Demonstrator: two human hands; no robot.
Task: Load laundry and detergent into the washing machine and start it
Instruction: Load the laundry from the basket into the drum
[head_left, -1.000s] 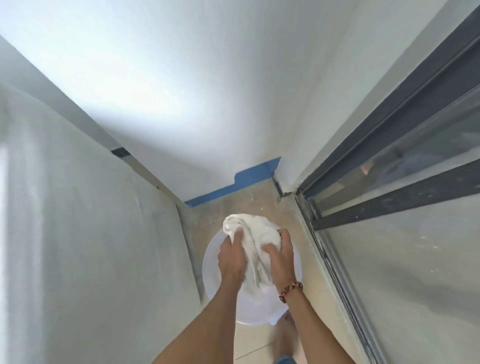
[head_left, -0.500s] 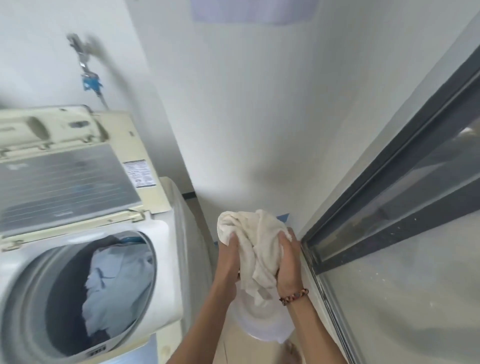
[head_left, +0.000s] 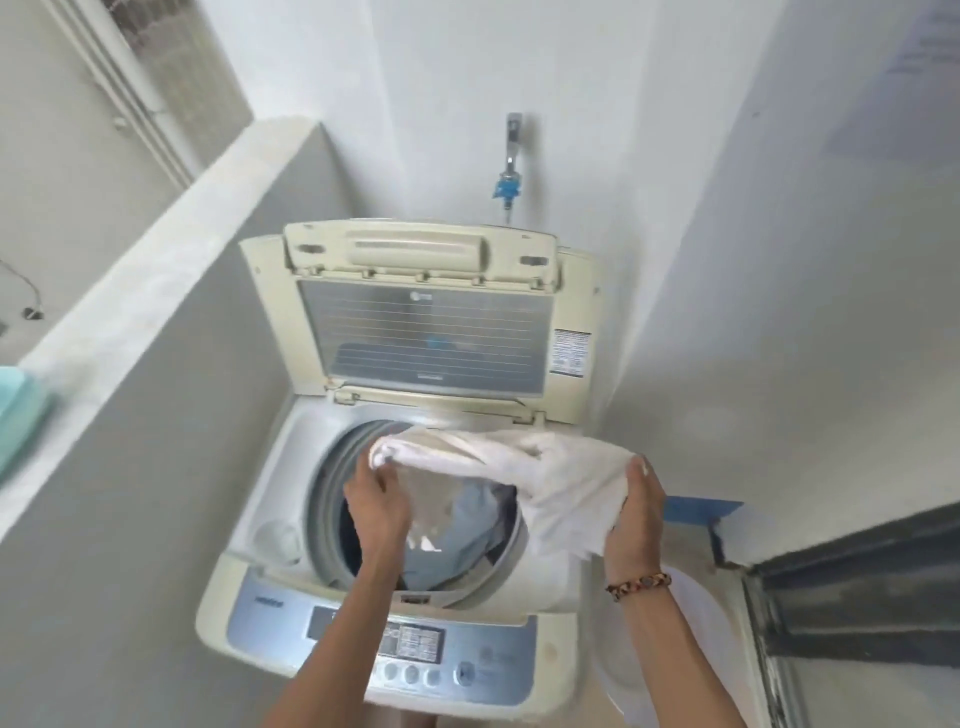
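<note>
I see a top-loading washing machine (head_left: 395, 519) standing in a narrow corner, its cream lid (head_left: 423, 317) folded up against the white back wall (head_left: 519, 62). The drum (head_left: 415, 499) is open, with pale blue laundry (head_left: 467, 540) lying inside it. My left hand (head_left: 376, 501) pinches one end of a white towel (head_left: 519, 462) over the drum mouth, fingers curled round a rolled edge. My right hand (head_left: 636, 512) grips the other end, fingers closed into the cloth, out over the machine's right rim. The towel stretches between both hands above the opening, sagging on the right. A beaded bracelet (head_left: 639, 584) sits on my right wrist.

At the machine's front I see the blue-grey control panel (head_left: 415, 644) with a row of round buttons; my left forearm crosses over it. Above the lid, a metal tap (head_left: 511, 150) with a blue fitting comes out of the wall. On the left runs a grey half-height wall (head_left: 156, 364) with a pale ledge on top, and something turquoise (head_left: 21, 415) rests at its near end, blurred. On the right, a dark sliding-door frame (head_left: 857, 597) sits beside a strip of blue tape (head_left: 701, 506) at the wall base. A white basin (head_left: 691, 649) edge shows low beside the machine, under my right forearm.
</note>
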